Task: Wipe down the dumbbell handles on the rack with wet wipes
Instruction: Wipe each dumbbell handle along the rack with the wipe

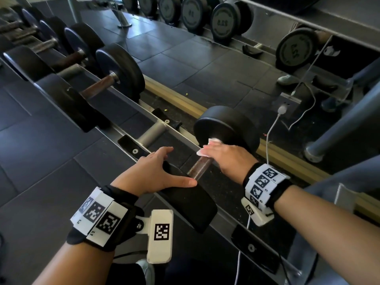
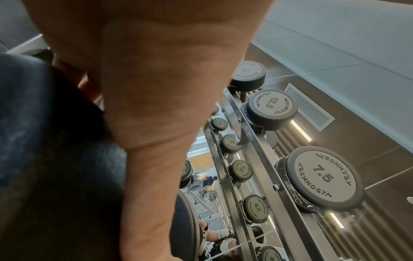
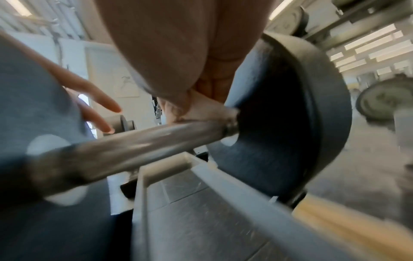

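One wipe (image 1: 207,148), clamped under right hand (image 1: 230,159) fingers on nearest dumbbell's handle (image 1: 200,167), 5 o'clock on rack (image 1: 144,112). Left hand (image 1: 152,173) spread on near weight (image 1: 191,200). Four more dumbbells toward 10 o'clock, farthest cut off.

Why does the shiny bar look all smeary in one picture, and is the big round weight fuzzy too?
Right wrist view: the handle and weight head are smeared by motion blur. Head view: mostly sharp, the wipe bright white. Left wrist view: the left hand is soft, far weights crisp.

White cable (image 1: 269,132), dark floor mats (image 1: 51,140)
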